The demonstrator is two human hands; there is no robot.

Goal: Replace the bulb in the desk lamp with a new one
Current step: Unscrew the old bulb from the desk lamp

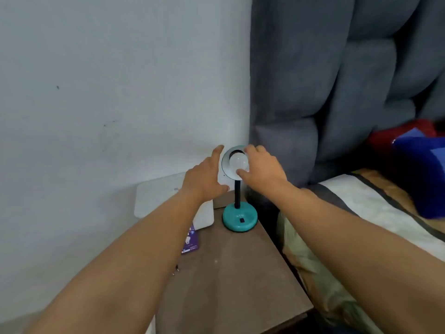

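Observation:
A small desk lamp with a teal round base (pixel 239 219) and a black stem stands at the back of a brown nightstand (pixel 236 273). Its shade (pixel 226 165) faces me, and a white bulb (pixel 238 162) sits inside it. My right hand (pixel 262 168) wraps around the bulb, thumb below and fingers above. My left hand (pixel 204 175) hovers just left of the shade with fingers spread, holding nothing. A purple bulb box (pixel 191 241) lies on the nightstand's left side, partly behind my left forearm.
A white box-like device (pixel 166 198) stands against the wall left of the lamp. A grey padded headboard (pixel 337 80) rises on the right, with a bed and its bedding (pixel 361 213) below. Red and blue fabric (pixel 419 165) lies on the bed.

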